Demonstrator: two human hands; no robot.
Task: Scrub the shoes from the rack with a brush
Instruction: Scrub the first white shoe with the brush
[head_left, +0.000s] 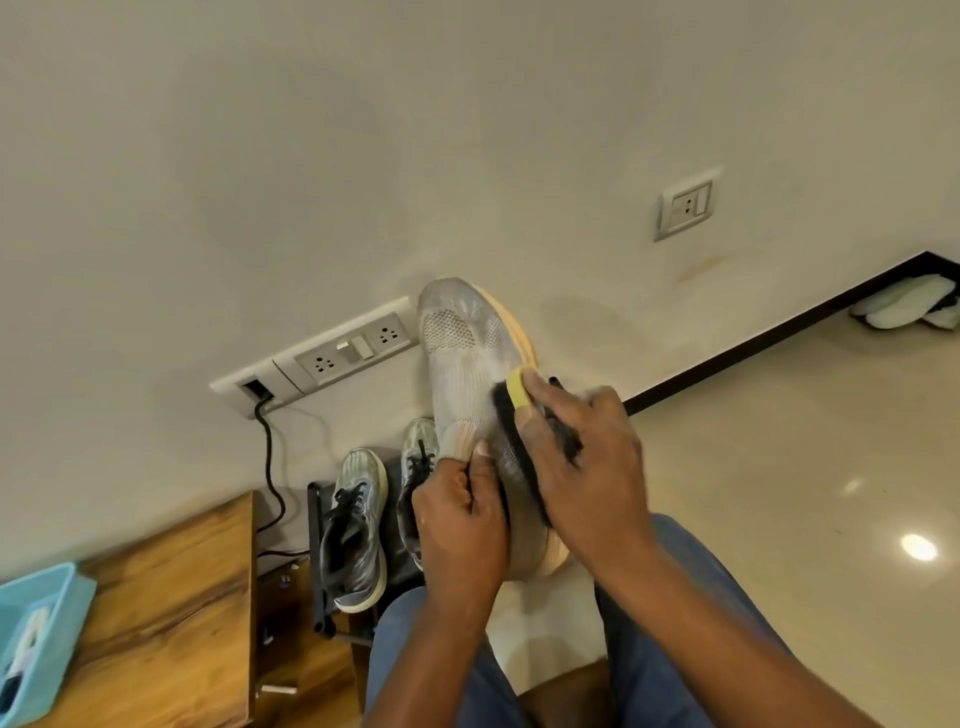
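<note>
Head view: left hand (460, 525) grips grey knit shoe (470, 364); right hand (582, 462) grips brush (519, 415).

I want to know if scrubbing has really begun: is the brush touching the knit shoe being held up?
Touching. In the head view the brush's dark bristles press against the side of the knit shoe, with no gap showing, while the right hand grips the brush.

1. The knit sneaker (467, 358) is held up in front of the wall, toe pointing up.
2. The left hand (460, 525) grips its collar from the left.
3. The right hand (582, 457) presses the brush (519, 415) against its right side.
4. Lower left, two lace-up sneakers (358, 530) sit on the shoe rack (317, 561).
5. The wooden table (171, 613) stands left of the rack, with a plastic basket (41, 623) on it.
</note>
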